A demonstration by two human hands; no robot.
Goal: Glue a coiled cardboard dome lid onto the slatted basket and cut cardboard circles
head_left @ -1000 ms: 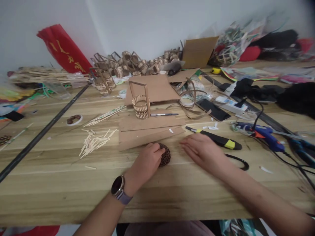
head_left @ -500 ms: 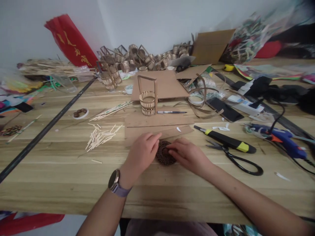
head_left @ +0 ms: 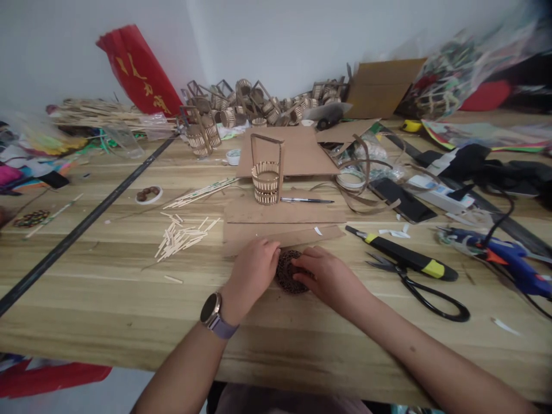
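Observation:
A dark brown round disc with an openwork, coiled look (head_left: 286,273) lies on the wooden table between my hands. My left hand (head_left: 256,269), with a watch on its wrist, has its fingers drawn together at the disc's left edge; its fingertips are partly hidden. From the other side, my right hand (head_left: 325,272) pinches with thumb and fingers over the disc's middle and right part. Just beyond are flat cardboard strips (head_left: 280,215). Behind them a small slatted basket with a tall handle (head_left: 266,187) stands upright, a pen (head_left: 307,200) beside it.
Short wooden sticks (head_left: 181,238) lie in a loose pile to the left. On the right are a utility knife (head_left: 403,253), black scissors (head_left: 425,290), a blue glue gun (head_left: 500,253) and a phone (head_left: 403,198). Several small baskets (head_left: 245,103) are heaped against the wall.
The view has swung slightly left, so the scene sits further right. My left fingers have curled in closer to the disc's edge. My right hand stays on the disc.

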